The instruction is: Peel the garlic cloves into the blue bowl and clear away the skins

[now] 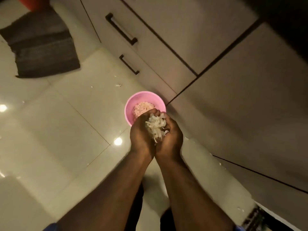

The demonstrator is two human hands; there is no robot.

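Observation:
My left hand (141, 134) and my right hand (171, 139) are cupped together, fingers curled round a clump of pale garlic skins (156, 126). The hands hover over the near rim of a pink bowl (131, 105) that stands on the tiled floor. More skins (143, 108) lie piled inside the bowl. A few skins hang down between my palms. No blue bowl or garlic cloves are in view.
Cabinet drawers with dark handles (121, 30) run along the right, close behind the bowl. A dark grey mat (43, 47) lies on the floor at upper left. Small skin scraps (118, 85) dot the glossy tiles (58, 122).

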